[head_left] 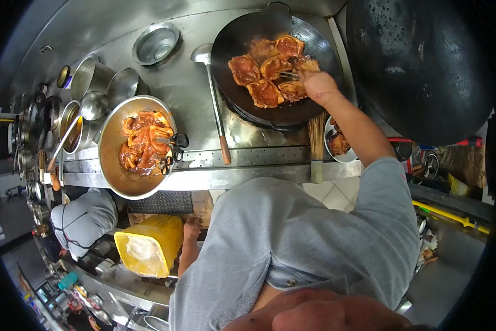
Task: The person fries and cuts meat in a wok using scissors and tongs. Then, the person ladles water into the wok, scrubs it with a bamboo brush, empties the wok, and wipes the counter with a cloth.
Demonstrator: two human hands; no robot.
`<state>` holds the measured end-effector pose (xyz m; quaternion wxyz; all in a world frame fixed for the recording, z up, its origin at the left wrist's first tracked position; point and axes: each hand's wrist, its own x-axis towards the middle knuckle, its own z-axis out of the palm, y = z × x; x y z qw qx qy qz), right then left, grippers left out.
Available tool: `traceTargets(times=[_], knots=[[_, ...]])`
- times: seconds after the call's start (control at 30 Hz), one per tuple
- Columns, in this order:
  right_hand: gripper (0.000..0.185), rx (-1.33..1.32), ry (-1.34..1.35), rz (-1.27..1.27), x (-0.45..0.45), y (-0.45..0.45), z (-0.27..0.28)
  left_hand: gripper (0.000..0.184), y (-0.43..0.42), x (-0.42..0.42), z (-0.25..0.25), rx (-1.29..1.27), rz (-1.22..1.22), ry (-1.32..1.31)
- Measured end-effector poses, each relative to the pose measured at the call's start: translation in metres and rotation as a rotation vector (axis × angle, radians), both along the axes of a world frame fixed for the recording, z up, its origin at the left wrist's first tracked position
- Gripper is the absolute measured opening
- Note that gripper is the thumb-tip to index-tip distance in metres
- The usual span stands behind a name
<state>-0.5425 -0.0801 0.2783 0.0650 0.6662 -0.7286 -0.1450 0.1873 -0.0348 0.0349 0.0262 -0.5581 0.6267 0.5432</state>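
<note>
My right hand [321, 88] reaches over the large black wok [328, 49], closed on a metal fork [287, 75] whose tines touch the browned pieces of meat. Several flat, sauce-coated meat pieces [265, 94] lie across the wok's bottom. Down at my side, close to the yellow bin [173, 234], my left hand [192, 227] hangs with its fingers curled, and nothing shows in it. To the left of the wok, a large metal bowl [109, 149] holds raw marinated meat [144, 140], with black-handled scissors [177, 141] at its right side.
A long-handled ladle [215, 99] lies beside the wok. A bamboo brush [317, 143] and a bowl of cooked meat [339, 144] sit at the front edge. Another huge wok [419, 66] stands on the right. Metal pots [126, 83] crowd the left; another person [88, 218] bends nearby.
</note>
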Motion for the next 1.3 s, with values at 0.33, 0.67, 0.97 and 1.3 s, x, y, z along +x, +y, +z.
traceTargets(times=[0.33, 0.67, 0.97, 1.3], knots=[[0.032, -0.228, -0.273, -0.303, 0.003, 0.002, 0.026, 0.032, -0.021, -0.045, 0.030, 0.154, 0.310, -0.027], [0.029, -0.006, -0.931, -0.906, -0.048, -0.006, -0.008, 0.031, -0.012, -0.016, -0.001, -0.006, -0.009, -0.034], [0.028, 0.115, -0.362, -0.819, 0.014, -0.036, 0.076, 0.034, -0.015, -0.037, 0.030, 0.152, 0.244, -0.103], [0.043, 0.227, -0.235, -0.336, 0.054, 0.011, 0.089, 0.038, -0.011, -0.042, 0.023, 0.127, 0.282, -0.106]])
